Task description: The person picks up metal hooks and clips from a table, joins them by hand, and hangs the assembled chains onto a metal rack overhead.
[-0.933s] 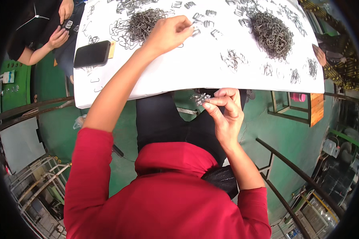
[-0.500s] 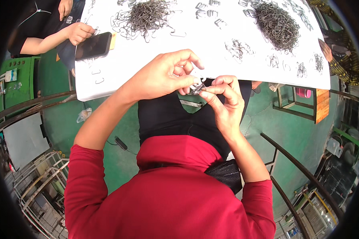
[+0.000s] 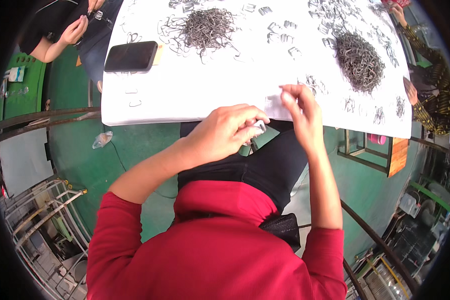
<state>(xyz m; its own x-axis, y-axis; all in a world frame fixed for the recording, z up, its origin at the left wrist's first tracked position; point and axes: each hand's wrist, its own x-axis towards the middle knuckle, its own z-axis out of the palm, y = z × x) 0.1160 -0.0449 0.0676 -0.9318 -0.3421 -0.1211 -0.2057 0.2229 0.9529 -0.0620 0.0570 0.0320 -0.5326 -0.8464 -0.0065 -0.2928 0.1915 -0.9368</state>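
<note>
My left hand [image 3: 224,133] is closed on a small shiny metal piece [image 3: 259,127] just off the table's near edge, above my lap. Most of the piece is hidden by the fingers. My right hand [image 3: 306,112] is raised to the right of it, over the table edge. Its thumb and forefinger are bent towards each other with a small gap, and nothing shows between them. Beyond it on the white tabletop [image 3: 205,95] is a small loose group of dark wire hooks [image 3: 312,84].
Heaps of dark wire hooks [image 3: 210,30] lie at the middle and right [image 3: 361,62], with bundled pieces [image 3: 281,37] between. A black phone [image 3: 130,57] lies at left. Co-workers' hands show at left [image 3: 75,30] and right [image 3: 410,91]. A wood-topped stool [image 3: 398,157] stands at right.
My right hand has left the metal piece and moved right, while my left hand keeps it. The co-worker's hand by the phone has drawn back off the table. The whole view has shifted.
</note>
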